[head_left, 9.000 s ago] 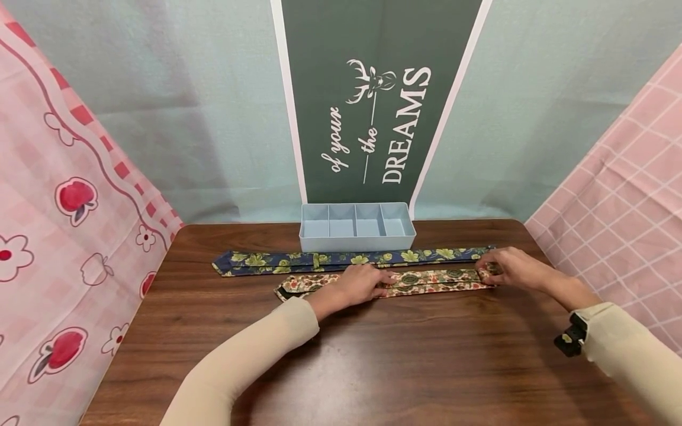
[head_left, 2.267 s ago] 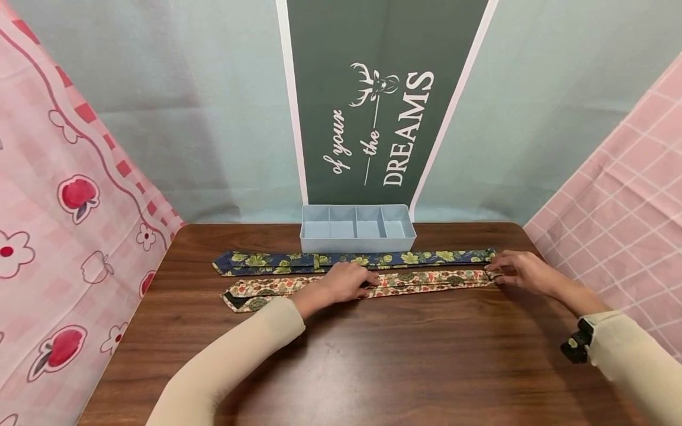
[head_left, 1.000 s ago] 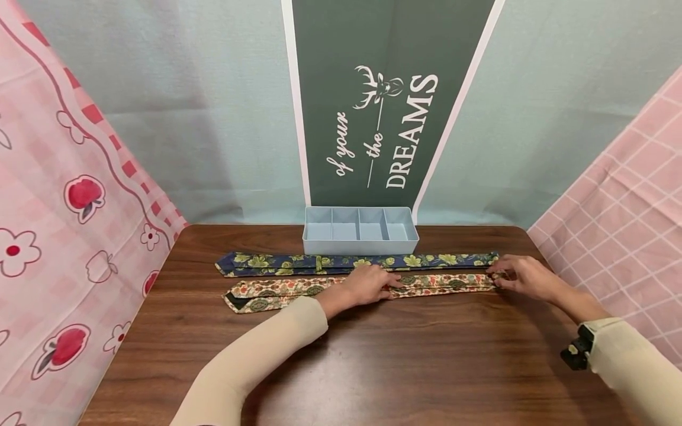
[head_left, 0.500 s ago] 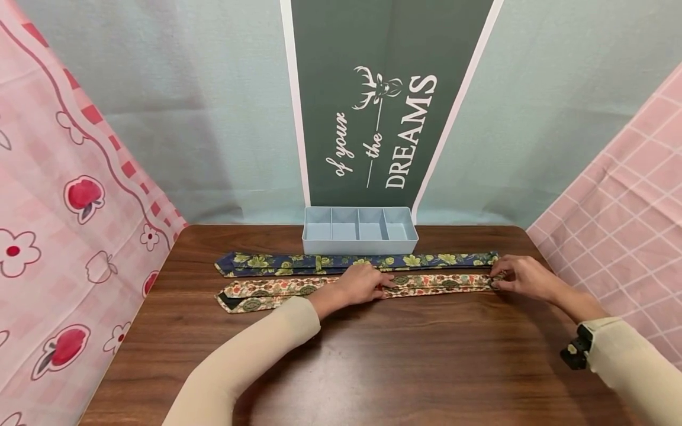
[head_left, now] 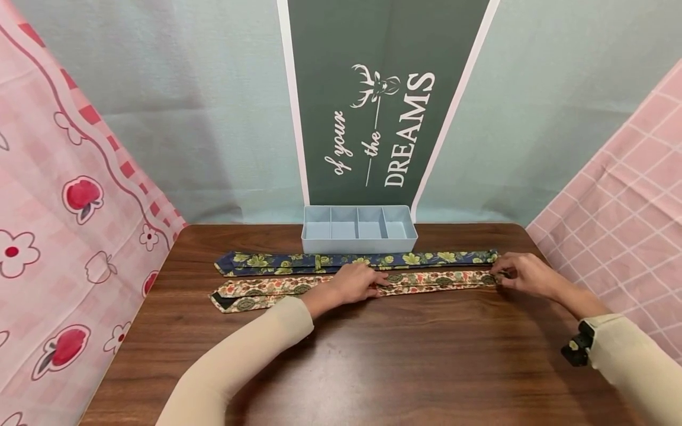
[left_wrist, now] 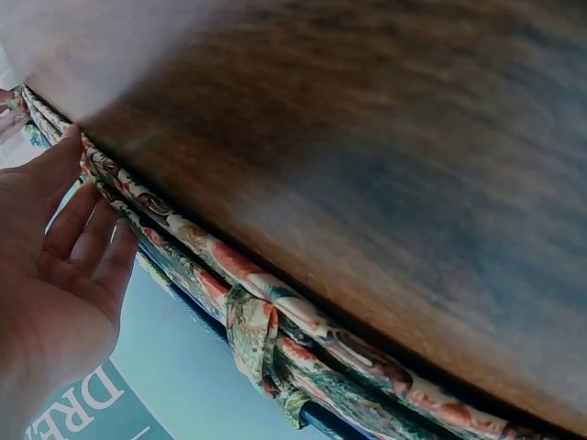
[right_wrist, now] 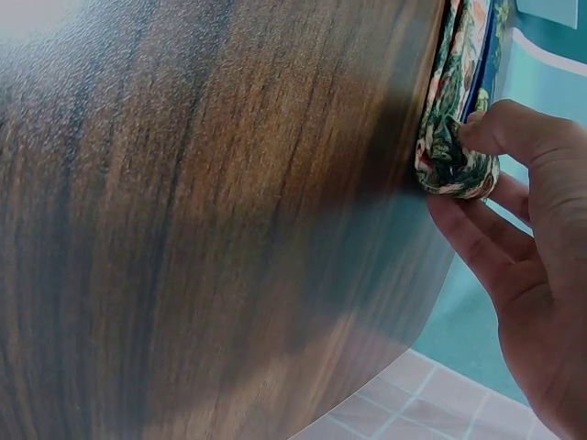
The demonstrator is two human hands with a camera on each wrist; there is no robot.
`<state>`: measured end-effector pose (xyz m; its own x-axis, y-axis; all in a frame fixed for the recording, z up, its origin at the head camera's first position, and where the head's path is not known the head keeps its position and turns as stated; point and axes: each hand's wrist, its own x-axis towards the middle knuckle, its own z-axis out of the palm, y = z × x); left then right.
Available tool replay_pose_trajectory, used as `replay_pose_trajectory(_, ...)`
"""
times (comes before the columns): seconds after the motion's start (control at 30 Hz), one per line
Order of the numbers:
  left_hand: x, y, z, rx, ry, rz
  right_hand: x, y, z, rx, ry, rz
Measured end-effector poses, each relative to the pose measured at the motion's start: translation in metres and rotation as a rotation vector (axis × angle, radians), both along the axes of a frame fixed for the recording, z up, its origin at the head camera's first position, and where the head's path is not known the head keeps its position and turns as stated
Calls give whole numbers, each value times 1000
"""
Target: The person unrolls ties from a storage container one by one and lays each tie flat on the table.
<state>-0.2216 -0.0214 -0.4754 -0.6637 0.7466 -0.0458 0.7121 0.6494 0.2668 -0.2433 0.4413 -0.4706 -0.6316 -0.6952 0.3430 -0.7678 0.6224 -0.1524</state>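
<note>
A cream necktie (head_left: 421, 280) with a red and green pattern lies folded lengthwise across the table, its dark-lined tip at the left. Over its middle, my left hand (head_left: 348, 284) pinches it, with thumb along the near edge and fingers along the far edge. The left wrist view shows a fabric keeper loop (left_wrist: 249, 330) on the tie's back. My right hand (head_left: 524, 275) pinches the rounded folded end (right_wrist: 451, 165) at the right, thumb on top and fingers against the fold. Just behind, a blue necktie (head_left: 282, 263) with yellow-green flowers lies roughly parallel.
A pale blue box (head_left: 359, 245) with several compartments stands behind the ties at the table's back edge. The brown wooden table (head_left: 405, 361) meets a grey-green cloth backdrop (head_left: 234, 118). Pink patterned cloths hang at left and right.
Since nine seconds ago the cream necktie's left tip has slid well to the left, and the right hand has shifted slightly right. Within the last second, the left hand and tip moved a little left.
</note>
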Motion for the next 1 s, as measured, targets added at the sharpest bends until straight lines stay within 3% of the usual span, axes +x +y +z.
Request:
replay_pose_trajectory(0.6,3,-8,0,-9,17,12,0,5,-1,17,24,-74)
replay_pose_trajectory(1.0,5,-15,2,0,1,18,-1,14,-5,9,80,-45)
